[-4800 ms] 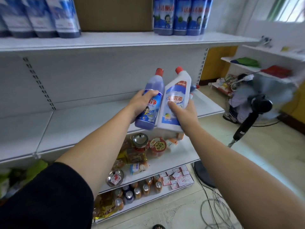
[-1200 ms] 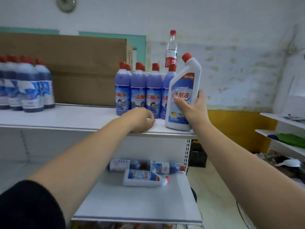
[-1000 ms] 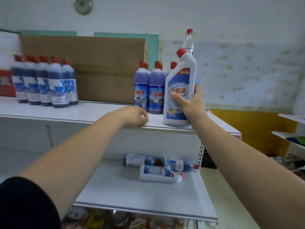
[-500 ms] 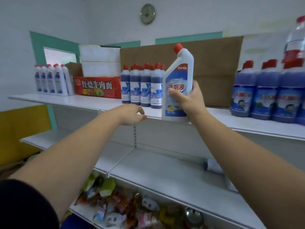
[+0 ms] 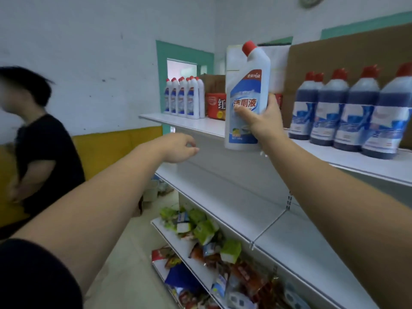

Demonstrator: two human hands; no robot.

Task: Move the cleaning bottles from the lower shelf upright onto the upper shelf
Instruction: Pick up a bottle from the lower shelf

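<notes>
Gripping the white toilet-cleaner bottle (image 5: pixel 246 97) around its lower half, the right hand (image 5: pixel 264 122) has its thumb across the blue label and its fingers wrapped behind. Bottle is upright, red cap on top and angled left. Its base is level with the front edge of the upper shelf (image 5: pixel 200 125); can't tell if it touches the shelf. Left hand (image 5: pixel 178 148) is out in the air, lower and to the left of the bottle, in front of the shelving, fingers loosely curled and holding nothing.

On the upper shelf, a row of dark blue bottles (image 5: pixel 334 112) with red caps stands upright just to the right of the held bottle. A cluster of white bottles (image 5: pixel 182 99) stands at the far end, with a red carton (image 5: pixel 215 105) beside it. A large cardboard box (image 5: pixel 347 52) sits behind the blue row. The lower shelf (image 5: pixel 245 208) shows bare white. Snack packets (image 5: pixel 205 230) are piled on the shelves beneath. Another person in a black shirt (image 5: pixel 44 157) stands at the left, blurred.
</notes>
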